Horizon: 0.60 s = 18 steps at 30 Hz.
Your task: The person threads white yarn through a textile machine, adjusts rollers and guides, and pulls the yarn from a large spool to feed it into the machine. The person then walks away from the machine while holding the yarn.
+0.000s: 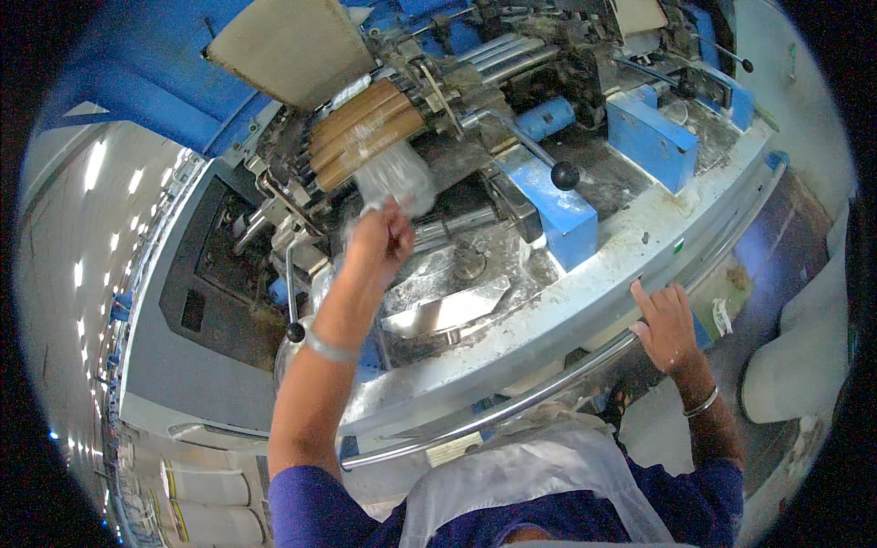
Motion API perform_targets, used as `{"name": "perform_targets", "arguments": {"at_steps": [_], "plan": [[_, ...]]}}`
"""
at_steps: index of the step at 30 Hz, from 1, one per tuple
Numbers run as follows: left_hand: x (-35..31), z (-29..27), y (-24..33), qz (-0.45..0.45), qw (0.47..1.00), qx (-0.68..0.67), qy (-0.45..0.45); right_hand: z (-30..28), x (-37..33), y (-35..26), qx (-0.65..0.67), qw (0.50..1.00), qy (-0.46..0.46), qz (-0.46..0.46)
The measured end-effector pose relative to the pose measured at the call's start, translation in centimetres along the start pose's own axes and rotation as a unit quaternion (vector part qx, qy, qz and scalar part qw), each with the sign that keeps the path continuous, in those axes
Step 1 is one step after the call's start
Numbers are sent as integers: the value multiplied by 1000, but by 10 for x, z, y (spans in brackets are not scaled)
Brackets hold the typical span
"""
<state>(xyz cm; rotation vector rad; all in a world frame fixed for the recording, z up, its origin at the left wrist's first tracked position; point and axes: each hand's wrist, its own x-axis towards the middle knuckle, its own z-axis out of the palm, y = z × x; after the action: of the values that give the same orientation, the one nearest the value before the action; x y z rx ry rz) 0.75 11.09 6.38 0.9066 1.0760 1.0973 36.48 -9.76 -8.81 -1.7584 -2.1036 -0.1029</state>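
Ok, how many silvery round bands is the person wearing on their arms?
2. One silvery round band sits well behind the bare left hand; another sits just behind the bare right hand. Any under the dark blue sleeves would be hidden.

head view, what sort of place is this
Likely a factory hall, perhaps a textile mill: a blue-and-grey machine with brown rollers, rows of lights, and white cylindrical containers.
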Motion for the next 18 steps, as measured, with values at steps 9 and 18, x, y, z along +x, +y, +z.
{"name": "perform_targets", "arguments": {"at_steps": [9, 18], "plan": [[-194, -10, -23, -72, 919, 317, -223, 6, -1, 6, 59, 997, 49, -18], [-224, 6, -5, 186, 779, 370, -471, -5, 73, -106, 702, 711, -3, 36]]}}
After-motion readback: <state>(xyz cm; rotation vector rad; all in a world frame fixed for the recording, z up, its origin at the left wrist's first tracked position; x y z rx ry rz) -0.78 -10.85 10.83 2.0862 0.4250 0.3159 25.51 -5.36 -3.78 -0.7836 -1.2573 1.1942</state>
